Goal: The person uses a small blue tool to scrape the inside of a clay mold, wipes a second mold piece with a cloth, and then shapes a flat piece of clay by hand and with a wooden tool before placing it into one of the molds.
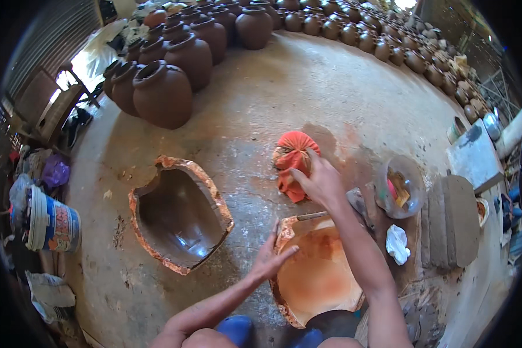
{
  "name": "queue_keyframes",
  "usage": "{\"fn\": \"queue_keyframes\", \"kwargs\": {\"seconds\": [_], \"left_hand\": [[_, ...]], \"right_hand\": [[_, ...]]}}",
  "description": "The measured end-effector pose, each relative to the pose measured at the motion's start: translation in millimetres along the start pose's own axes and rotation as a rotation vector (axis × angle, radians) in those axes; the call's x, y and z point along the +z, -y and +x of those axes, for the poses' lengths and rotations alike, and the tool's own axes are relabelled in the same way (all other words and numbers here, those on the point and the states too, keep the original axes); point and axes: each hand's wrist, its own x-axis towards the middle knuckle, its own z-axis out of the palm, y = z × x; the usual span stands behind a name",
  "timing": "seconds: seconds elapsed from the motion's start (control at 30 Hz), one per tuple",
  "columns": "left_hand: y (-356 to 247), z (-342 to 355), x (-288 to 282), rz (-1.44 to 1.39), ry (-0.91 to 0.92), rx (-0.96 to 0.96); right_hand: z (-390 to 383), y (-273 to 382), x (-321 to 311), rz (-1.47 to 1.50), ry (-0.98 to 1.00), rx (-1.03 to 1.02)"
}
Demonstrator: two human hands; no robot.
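Note:
My right hand [323, 181] grips a red cloth bundle [296, 153] tied into a round pad, its loose tail lying toward me on the floor. My left hand [271, 258] rests against the left rim of a half mould [319, 278], fingers stretched and thumb apart over the hollow. This mould has a rough orange-brown rim and an orange, powdery-looking inside. My right forearm hides part of its right side. Left of it lies a second half mould [182, 217], its hollow lined with dark, wet-looking clay and its rim rough and reddish.
Clear plastic tub [400, 187] stands at right, beside a crumpled white plastic bag [397, 245] and stacked grey-brown clay slabs [455, 223]. Large brown clay pots [163, 95] stand at the far left; rows of smaller pots [365, 42] line the back. White bucket [53, 220] sits at left.

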Motion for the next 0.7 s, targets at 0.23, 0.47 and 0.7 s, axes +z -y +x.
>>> {"fn": "queue_keyframes", "kwargs": {"seconds": [0.23,0.47,0.7], "left_hand": [[-15,-8,24,0.143,-0.064,-0.022],[-4,-3,26,-0.103,-0.102,-0.028],[20,13,7,-0.336,0.086,-0.029]], "right_hand": [[115,-59,95,-0.317,0.014,0.206],[65,-51,-11,0.012,-0.191,-0.046],[-176,-15,-101,0.332,-0.425,-0.366]]}}
